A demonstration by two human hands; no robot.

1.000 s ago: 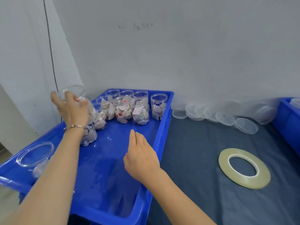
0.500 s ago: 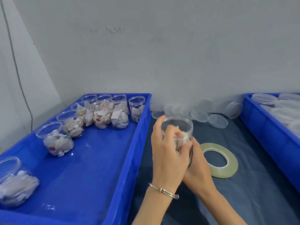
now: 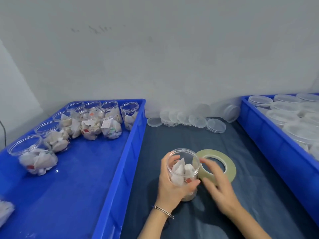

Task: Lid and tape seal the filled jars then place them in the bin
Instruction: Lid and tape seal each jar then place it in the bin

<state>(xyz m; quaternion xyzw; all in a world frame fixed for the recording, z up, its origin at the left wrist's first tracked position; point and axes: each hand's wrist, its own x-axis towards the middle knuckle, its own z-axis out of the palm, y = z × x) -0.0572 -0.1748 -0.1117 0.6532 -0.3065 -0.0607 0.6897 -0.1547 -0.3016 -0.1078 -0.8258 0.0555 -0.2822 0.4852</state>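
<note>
My left hand (image 3: 172,185) grips a clear, lidless jar (image 3: 183,167) filled with white sachets, standing on the dark mat between the two bins. My right hand (image 3: 217,183) is blurred, fingers spread and relaxed, over the near edge of a flat roll of clear tape (image 3: 224,161) just right of the jar; it holds nothing. A row of clear lids (image 3: 198,120) lies along the wall behind. Several open filled jars (image 3: 96,123) stand in the left blue bin (image 3: 131,144).
A second blue bin (image 3: 269,135) at the right holds lidded jars (image 3: 293,121). A loose lid (image 3: 216,125) lies nearest at the row's right end. The grey wall closes off the back. The dark mat (image 3: 172,140) covers the table between the bins.
My left hand lifted a jar out of the left bin and brought it onto the mat. My right hand joined it briefly, then let go and moved right over the tape roll.
</note>
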